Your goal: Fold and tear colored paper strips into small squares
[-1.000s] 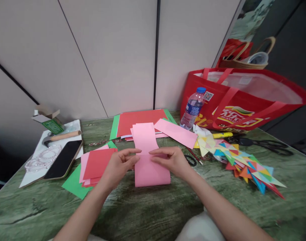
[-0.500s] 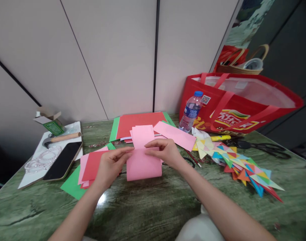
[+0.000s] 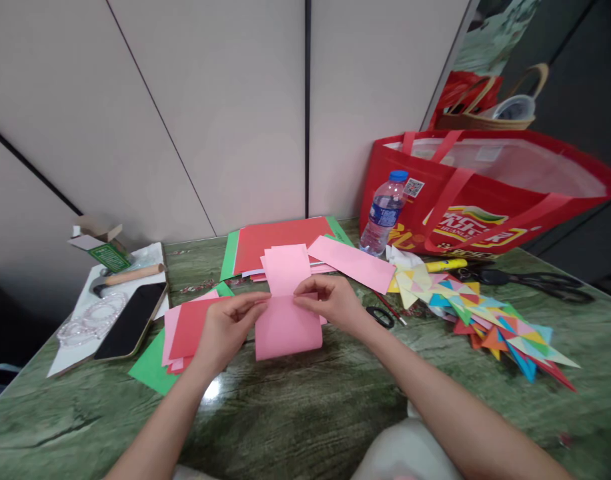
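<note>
A pink paper sheet (image 3: 288,327) lies on the green marble table (image 3: 305,407) in front of me, bent across its middle. My left hand (image 3: 229,325) pinches its left edge at the bend. My right hand (image 3: 330,301) pinches the right side of the same bend, fingers curled. The far half of the sheet rises toward a stack of red, pink and green paper (image 3: 280,243). Red and pink squares on a green sheet (image 3: 185,333) lie just left of my left hand.
A phone (image 3: 131,320), beaded bracelets (image 3: 88,319), a hammer (image 3: 128,275) and a small box (image 3: 100,247) are at the left. A water bottle (image 3: 383,213), red tote bag (image 3: 485,200), folded coloured triangles (image 3: 485,320), small scissors (image 3: 380,317) and large scissors (image 3: 530,280) are at the right.
Both hands drew the pink sheet a little toward the left and closer together at the bend; the near flap now looks shorter than a second ago.
</note>
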Action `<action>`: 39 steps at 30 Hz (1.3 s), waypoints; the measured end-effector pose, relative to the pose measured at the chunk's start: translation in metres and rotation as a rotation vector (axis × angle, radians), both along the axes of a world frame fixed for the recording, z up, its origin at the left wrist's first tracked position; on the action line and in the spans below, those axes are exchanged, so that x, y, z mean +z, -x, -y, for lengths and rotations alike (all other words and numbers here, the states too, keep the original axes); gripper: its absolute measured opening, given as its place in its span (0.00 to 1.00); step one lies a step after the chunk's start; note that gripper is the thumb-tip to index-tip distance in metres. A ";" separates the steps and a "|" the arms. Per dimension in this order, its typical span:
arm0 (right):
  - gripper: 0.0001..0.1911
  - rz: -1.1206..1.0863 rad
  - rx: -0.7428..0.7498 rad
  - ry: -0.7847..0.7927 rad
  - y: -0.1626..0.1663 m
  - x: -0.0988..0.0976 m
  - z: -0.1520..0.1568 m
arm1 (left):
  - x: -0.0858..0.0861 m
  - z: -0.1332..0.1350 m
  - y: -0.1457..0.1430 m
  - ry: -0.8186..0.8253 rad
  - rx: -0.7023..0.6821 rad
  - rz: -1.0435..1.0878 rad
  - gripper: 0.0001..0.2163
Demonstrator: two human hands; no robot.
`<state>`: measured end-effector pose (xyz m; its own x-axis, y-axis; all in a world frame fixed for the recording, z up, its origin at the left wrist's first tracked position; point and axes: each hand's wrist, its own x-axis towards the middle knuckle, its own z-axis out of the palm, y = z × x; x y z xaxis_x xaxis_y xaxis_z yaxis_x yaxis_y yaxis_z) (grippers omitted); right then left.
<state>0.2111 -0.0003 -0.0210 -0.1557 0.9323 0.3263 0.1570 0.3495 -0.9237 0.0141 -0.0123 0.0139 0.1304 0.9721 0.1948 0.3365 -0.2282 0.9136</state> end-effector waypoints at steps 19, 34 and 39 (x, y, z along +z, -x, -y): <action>0.05 0.304 0.152 -0.145 0.011 0.004 0.015 | -0.009 0.002 0.005 -0.268 -0.319 -0.420 0.11; 0.07 -0.167 -0.166 -0.008 0.011 -0.004 0.007 | -0.002 -0.003 -0.001 0.056 -0.103 0.194 0.35; 0.10 -0.397 -0.214 0.144 0.015 -0.018 0.002 | -0.019 0.000 -0.016 0.408 -0.145 0.504 0.23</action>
